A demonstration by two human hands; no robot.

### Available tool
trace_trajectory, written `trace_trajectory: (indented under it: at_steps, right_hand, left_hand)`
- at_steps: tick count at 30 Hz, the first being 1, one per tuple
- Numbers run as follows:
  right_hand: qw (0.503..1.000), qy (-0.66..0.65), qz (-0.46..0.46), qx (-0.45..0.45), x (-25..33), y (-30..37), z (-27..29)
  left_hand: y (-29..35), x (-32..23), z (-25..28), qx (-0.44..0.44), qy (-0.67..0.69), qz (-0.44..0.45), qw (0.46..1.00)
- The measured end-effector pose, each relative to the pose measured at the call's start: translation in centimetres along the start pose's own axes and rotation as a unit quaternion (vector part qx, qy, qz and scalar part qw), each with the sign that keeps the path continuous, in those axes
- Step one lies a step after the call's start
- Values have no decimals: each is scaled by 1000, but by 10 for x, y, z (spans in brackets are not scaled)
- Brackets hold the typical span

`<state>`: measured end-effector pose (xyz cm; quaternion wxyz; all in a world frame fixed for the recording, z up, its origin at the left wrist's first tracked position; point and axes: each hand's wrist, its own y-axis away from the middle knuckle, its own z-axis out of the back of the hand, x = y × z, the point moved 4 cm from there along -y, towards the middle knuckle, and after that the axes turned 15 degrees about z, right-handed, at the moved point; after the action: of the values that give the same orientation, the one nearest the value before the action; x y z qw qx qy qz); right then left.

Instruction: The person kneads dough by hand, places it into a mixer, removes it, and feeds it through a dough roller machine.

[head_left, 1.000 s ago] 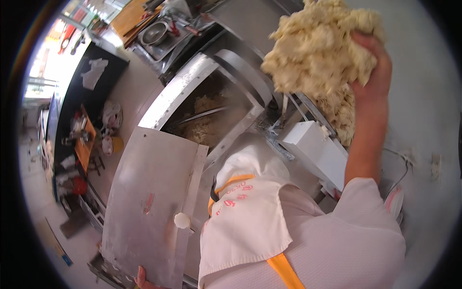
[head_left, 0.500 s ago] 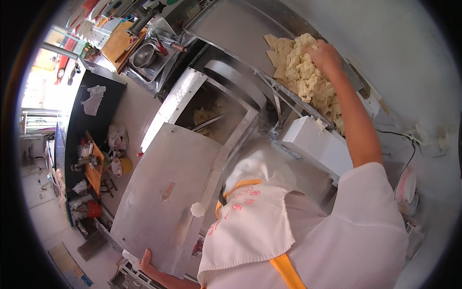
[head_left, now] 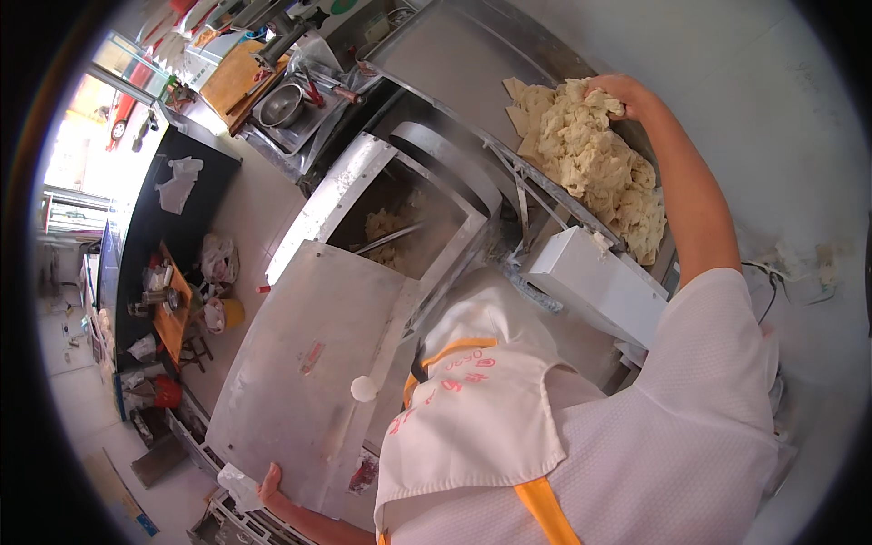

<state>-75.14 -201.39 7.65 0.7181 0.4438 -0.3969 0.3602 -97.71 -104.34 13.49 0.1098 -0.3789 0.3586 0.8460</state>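
Note:
At the upper right, my right hand [head_left: 625,95] curls its fingers into the far end of a big lumpy heap of pale dough [head_left: 586,159]. The heap lies on a metal tray [head_left: 445,54]. My left hand [head_left: 270,490] is at the lower left, at the near edge of a broad metal lid [head_left: 309,354]; its thumb points up along the edge, and its other fingers are largely hidden. Beyond the lid, the open tub of a mixing machine [head_left: 454,238] holds a smaller piece of dough [head_left: 386,227] beside a metal bar.
A white box [head_left: 595,282] stands between me and the dough heap. A round white knob [head_left: 363,389] sits on the lid's right side. Farther left are a steel bowl [head_left: 280,106], a wooden board [head_left: 238,77] and a dark counter [head_left: 182,218]. A wall rises at the right.
My right hand has shifted slightly up and right along the dough, and the view has moved a little. The left hand stays at the lid's edge.

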Motion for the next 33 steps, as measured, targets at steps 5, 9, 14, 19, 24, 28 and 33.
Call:
trace_trajectory:
  at_steps: [5, 9, 14, 19, 24, 28, 33]
  right_hand:
    - [990, -91, 37, -98, 1, 9, 27]
    - [970, -120, 152, -146, 39, 35, 25]
    - [929, -272, 248, 34, 97, 129, -104]
    - [941, -119, 208, 239, 53, 138, -305]
    - [818, 353, 425, 162, -58, 97, -438]
    - [948, -143, 29, 282, -76, 140, -484]
    - [935, -234, 6, 265, -101, 153, -473]
  left_hand:
    - [3, 4, 18, 11, -55, -11, 998]
    - [11, 8, 37, -8, -6, -8, 1000]
    - [39, 11, 53, -78, 44, -21, 996]
    - [68, 18, 67, -68, 148, 29, 986]
    - [78, 20, 71, -110, 109, 28, 988]
    - [11, 88, 135, -98, 9, -42, 994]
    - [-38, 120, 25, 3, 125, 27, 992]
